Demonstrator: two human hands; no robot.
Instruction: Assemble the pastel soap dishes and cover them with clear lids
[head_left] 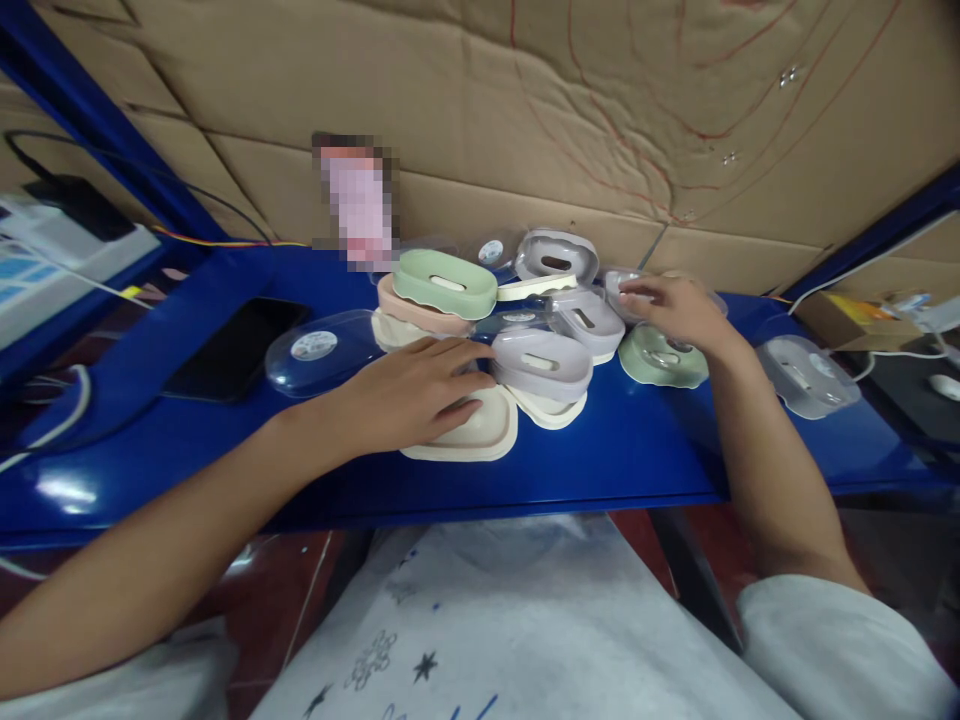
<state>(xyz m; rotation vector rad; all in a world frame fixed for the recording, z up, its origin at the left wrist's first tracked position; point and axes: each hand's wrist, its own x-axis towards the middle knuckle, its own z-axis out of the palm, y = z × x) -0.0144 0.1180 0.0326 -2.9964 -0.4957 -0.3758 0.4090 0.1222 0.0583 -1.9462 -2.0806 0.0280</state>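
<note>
Cardboard wall (450,110) behind, glossy blue tabletop (615,460). Hands well apart. Left hand (420,392) open, fingers spread over cream rounded-oblong plastic tray (491,430), front centre, long axis left-right. Right hand (682,312) over clear domed plastic lid (620,308); can't tell if gripping. Green wavy-rimmed oval plastic dishes (450,302): two, both roughly left-right. Black phone (234,350): one.

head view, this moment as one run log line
left hand: over front cream dish, grip unclear | right hand: at clear lid, grip unclear | front lilac dish: between hands | blue table: beneath dishes
</note>
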